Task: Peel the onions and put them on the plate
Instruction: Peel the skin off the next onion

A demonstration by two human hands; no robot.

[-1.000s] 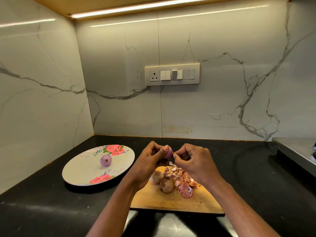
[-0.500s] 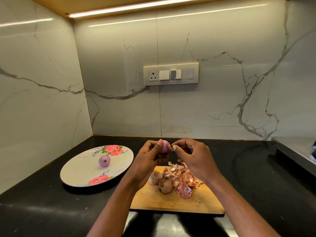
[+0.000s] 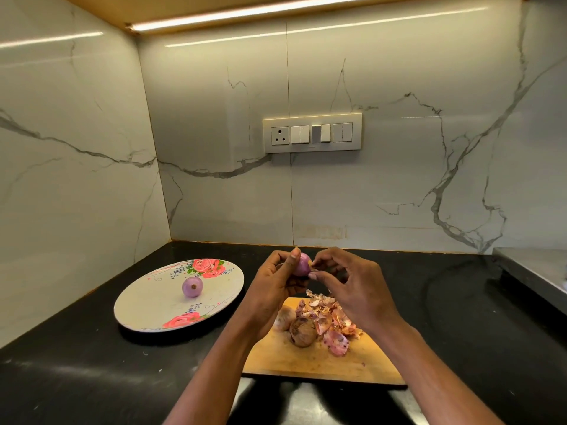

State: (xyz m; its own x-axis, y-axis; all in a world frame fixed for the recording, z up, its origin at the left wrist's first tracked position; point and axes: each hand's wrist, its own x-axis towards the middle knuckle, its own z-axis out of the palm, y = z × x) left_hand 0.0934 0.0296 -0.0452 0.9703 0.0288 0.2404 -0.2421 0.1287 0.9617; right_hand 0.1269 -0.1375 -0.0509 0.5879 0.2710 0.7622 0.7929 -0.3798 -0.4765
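1. One peeled onion (image 3: 192,287) sits on the flowered plate (image 3: 147,305), and I see two brown unpeeled onions (image 3: 302,331) waiting on the wooden cutting board (image 3: 306,360), beside the pile of onion skins (image 3: 333,325).
2. My left hand (image 3: 273,289) holds a third small purple onion (image 3: 302,264) up in the air above the board. Its fingers curl round the onion and the thumb presses the top.
3. My right hand (image 3: 349,283) touches the side of that onion. Its thumb and first finger pinch a tiny yellow bit of skin there.
4. I think this onion is nearly bare, so the job is to pull off the last bit.
5. I should hold the onion firm but not squeeze hard, because it looks smooth and may slip.
6. I should pull the bit slowly away, and let it drop on the skin pile.
7. Then I can check all round the onion for more skin before it goes to the plate on my left.
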